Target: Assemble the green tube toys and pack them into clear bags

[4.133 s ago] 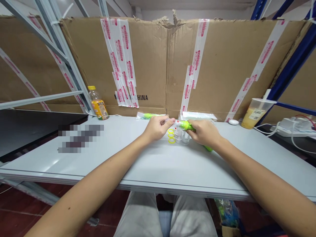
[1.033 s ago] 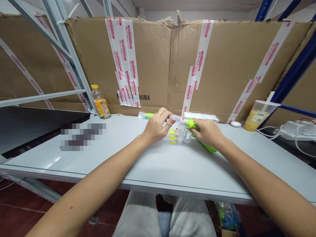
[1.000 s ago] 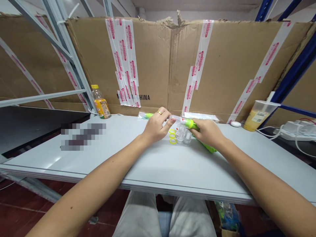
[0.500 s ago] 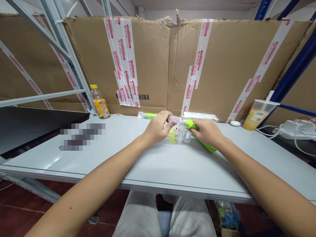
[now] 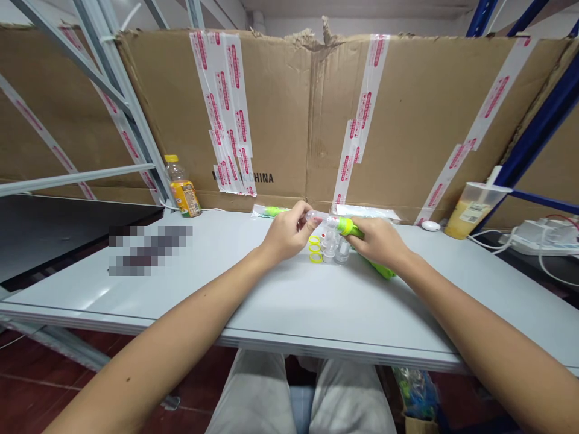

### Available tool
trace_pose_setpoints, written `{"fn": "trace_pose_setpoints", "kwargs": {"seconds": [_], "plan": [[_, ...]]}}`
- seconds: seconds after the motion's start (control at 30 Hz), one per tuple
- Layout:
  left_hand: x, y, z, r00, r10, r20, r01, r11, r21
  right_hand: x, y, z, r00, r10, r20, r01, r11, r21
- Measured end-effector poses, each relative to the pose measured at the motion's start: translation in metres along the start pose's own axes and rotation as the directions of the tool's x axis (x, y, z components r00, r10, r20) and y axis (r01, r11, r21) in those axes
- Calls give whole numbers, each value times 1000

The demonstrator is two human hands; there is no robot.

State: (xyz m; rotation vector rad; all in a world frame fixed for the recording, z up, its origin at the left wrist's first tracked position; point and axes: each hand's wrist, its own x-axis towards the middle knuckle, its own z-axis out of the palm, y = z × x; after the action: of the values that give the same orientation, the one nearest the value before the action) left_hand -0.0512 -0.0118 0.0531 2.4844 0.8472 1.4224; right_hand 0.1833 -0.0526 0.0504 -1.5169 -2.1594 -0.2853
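Observation:
My right hand (image 5: 380, 239) grips the bright green end of a clear plastic tube with a green handle (image 5: 326, 219), held nearly level above the table. At the tube's clear end, my left hand (image 5: 289, 230) is closed, thumb and fingers pinching it. Just below the tube, several yellow rings (image 5: 315, 248) lie in a column. Beside them stand several small clear plastic pieces (image 5: 330, 248) and a clear cup-like piece (image 5: 342, 251). Partly hidden by my right hand, another bright green object (image 5: 384, 270) rests on the table; its kind is unclear.
Along the back of the white table (image 5: 181, 289) lie a wrapped green item (image 5: 274, 211) and a clear packet (image 5: 371, 213). An orange drink bottle (image 5: 186, 196) stands back left. A drink cup (image 5: 473, 211), a white round case (image 5: 430, 226) and a power strip (image 5: 547, 237) are right.
The fingers of my left hand have shifted slightly at the tube's clear end, and the tube has moved a little. My right hand keeps its place and grip.

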Motion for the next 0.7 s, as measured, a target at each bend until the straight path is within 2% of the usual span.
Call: {"fn": "trace_pose_setpoints", "kwargs": {"seconds": [0.1, 0.27, 0.37, 0.47, 0.57, 0.63, 0.7], "plan": [[2, 0, -1, 987, -118, -107, 115, 993, -34, 0, -2, -1, 1000, -3, -2, 3, 1000, 5], [7, -5, -3, 935, -269, -230, 200, 937, -286, 0, 2, -1, 998, 21, -61, -14, 992, 123], [11, -8, -5, 901, -339, -271, 203, 882, -426, 3, 5, 1, 989, 73, -126, -34, 958, 284], [14, -10, -7, 892, -360, -274, 196, 854, -482, 5, 6, 3, 962, 199, -185, -87, 871, 484], [10, -7, -4, 942, -278, -186, 176, 884, -434, 7, 9, 3, 922, 346, -176, -153, 741, 654], [4, -3, 1, 984, -171, -51, 144, 927, -346, 8, 11, 4, 904, 397, -157, -163, 661, 733], [-4, 4, 11, 990, -56, 128, 86, 966, -244, 8, 12, 4, 896, 415, -156, -158, 628, 762]]}}
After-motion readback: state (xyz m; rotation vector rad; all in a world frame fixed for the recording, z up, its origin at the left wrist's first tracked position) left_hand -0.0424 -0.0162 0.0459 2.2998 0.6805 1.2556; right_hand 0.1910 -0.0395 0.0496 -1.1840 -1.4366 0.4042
